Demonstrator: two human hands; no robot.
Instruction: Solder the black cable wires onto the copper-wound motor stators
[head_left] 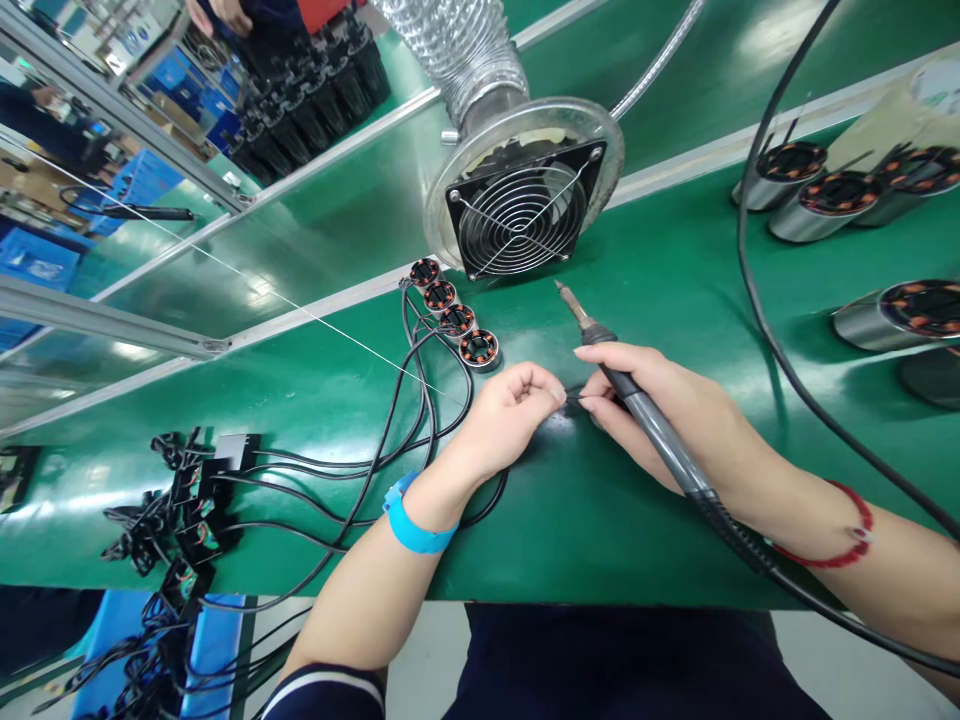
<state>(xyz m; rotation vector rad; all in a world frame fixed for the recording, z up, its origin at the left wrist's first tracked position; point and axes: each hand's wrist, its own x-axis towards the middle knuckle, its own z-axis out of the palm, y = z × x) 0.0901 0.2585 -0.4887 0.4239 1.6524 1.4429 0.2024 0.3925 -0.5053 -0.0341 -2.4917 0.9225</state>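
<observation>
My left hand (504,412), with a blue strap on the wrist, is closed in a pinch on a thin black wire (574,397) just above the green bench. My right hand (660,405) grips a soldering iron (634,395) that lies across its palm, with the tip (564,293) pointing up and away toward the fan. Its thumb and fingertip also pinch the same wire, close to the left fingers. A red cord bracelet sits on my right wrist. A fine strand of solder wire (300,308) runs from the upper left toward my left hand.
A row of small copper-wound stators (454,312) with black cables (405,420) lies left of my hands. A fume fan (525,205) on a silver duct stands behind. Metal motor cylinders (821,205) stand at right. Black connectors (180,500) pile at left. Another person's hand (217,15) shows top left.
</observation>
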